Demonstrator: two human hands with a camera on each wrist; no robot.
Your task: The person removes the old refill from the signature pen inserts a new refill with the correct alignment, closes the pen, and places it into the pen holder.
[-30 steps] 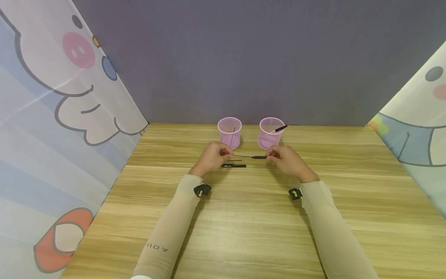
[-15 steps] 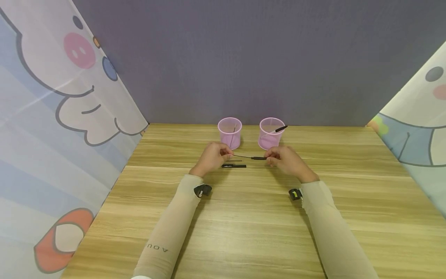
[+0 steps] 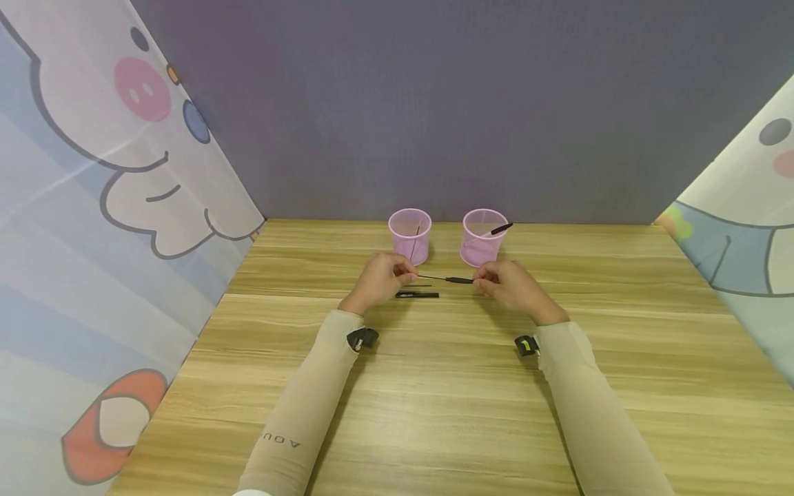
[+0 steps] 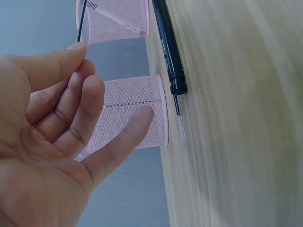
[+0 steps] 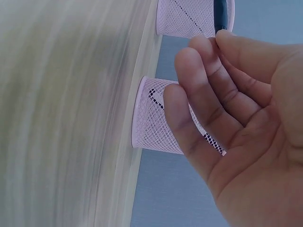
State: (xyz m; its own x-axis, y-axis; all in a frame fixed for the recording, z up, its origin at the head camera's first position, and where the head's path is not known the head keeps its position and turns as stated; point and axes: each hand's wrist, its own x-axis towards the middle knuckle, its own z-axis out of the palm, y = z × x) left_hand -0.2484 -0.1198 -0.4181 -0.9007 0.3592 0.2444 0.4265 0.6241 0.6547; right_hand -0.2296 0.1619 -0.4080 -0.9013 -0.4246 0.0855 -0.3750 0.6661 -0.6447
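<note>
My left hand (image 3: 380, 279) pinches one end of a thin dark pen refill (image 3: 432, 277) between thumb and fingertips. At the other end, my right hand (image 3: 510, 284) pinches the thicker black pen grip section (image 3: 460, 280) joined to that refill. The two pieces lie nearly level between my hands, just above the table. Dark refill (image 4: 82, 22) shows above the left thumb in the left wrist view; the black grip section (image 5: 220, 16) shows at the right thumb in the right wrist view. On the table below lie a black pen barrel (image 3: 418, 295) with a clip and another thin refill (image 3: 423, 285).
Two pink mesh pen cups stand behind my hands. The left cup (image 3: 403, 246) holds a thin dark stick; in the right cup (image 3: 474, 252) leans a pen (image 3: 501, 228) with a black end. A grey panel (image 3: 459, 110) rises behind the wooden table (image 3: 434, 406).
The grip section's right end has dipped very slightly. Both hands keep their pinch and have barely moved; the cups and the pieces on the table stay put.
</note>
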